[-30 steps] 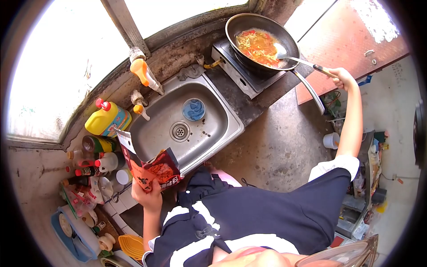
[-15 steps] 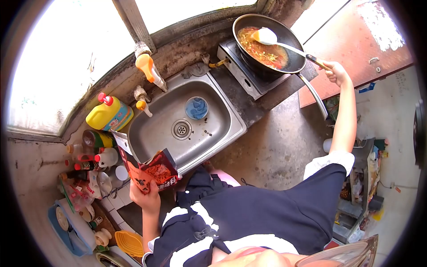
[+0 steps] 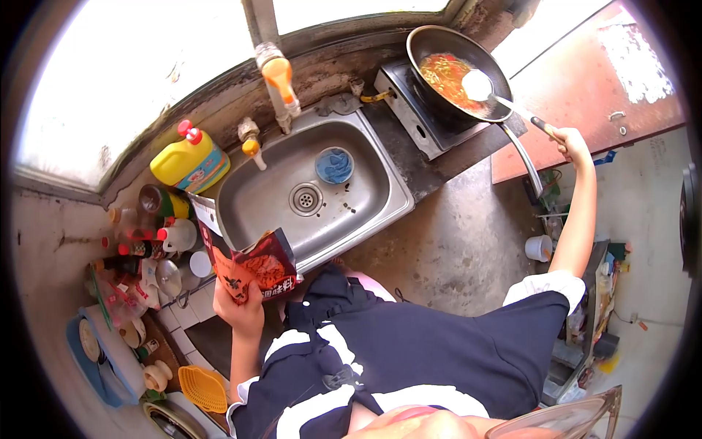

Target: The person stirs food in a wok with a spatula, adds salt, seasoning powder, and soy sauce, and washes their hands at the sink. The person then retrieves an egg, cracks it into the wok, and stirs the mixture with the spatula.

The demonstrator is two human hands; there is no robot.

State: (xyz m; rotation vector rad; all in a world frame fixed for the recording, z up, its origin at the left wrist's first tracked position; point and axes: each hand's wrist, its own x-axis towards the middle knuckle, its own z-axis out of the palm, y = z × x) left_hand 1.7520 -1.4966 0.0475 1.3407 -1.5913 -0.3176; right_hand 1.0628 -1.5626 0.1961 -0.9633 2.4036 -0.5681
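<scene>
My right hand (image 3: pixel 572 145) is closed round the dark end of the handle of a spatula (image 3: pixel 519 110). Its pale head lies in the wok (image 3: pixel 495 67), at the near right edge of a red, soupy food (image 3: pixel 444 77) with thin yellowish strips. The wok rests on a gas stove (image 3: pixel 413 121), its long handle pointing down and right. My left hand (image 3: pixel 239 307) grips a red and black seasoning packet (image 3: pixel 263 267) by its lower left part, near the sink's front left corner. The packet's upper edge looks torn, with a pale flap; its contents are hidden.
A steel sink (image 3: pixel 380 234) holds a small bowl (image 3: pixel 335 165) with something blue inside. Two taps (image 3: pixel 280 84) stand behind it. A yellow jug (image 3: pixel 191 161) and several bottles crowd the left counter. A reddish board (image 3: pixel 563 88) is right of the stove.
The spatula head has moved from the food's far left side to the right side of the wok. My right hand has shifted slightly right and down. The packet stays in my left hand.
</scene>
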